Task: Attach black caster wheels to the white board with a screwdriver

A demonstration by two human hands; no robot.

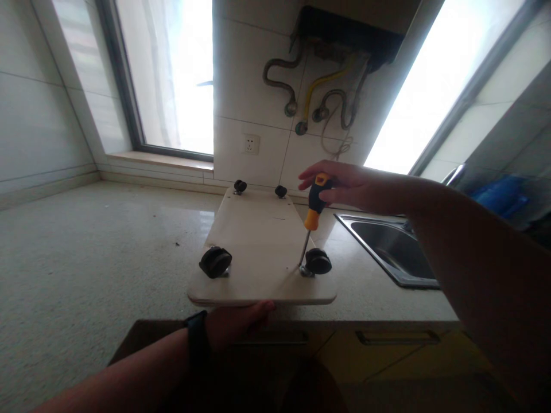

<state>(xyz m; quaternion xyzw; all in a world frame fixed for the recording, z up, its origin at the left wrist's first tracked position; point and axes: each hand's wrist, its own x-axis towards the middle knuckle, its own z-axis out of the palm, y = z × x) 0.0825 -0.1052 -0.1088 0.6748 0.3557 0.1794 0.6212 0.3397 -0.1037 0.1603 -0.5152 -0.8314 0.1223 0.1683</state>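
A pale board [258, 241] lies flat on the speckled countertop [86, 246], with a black caster wheel at each corner. My right hand [344, 186] grips a screwdriver with an orange and black handle [315, 201]; its tip rests at the base of the near right caster [317, 261]. My left hand [236, 321], a dark band on its wrist, presses against the board's near edge. The near left caster [215, 262] and the two far casters [240, 186] [280, 191] stand free.
A steel sink [387, 246] is set into the counter right of the board, with a tap handle [454, 174] behind it. Pipes and hoses [318, 97] hang on the tiled wall above a socket [251, 143]. Bright windows stand left and right. Drawer fronts [398, 338] lie below the counter edge.
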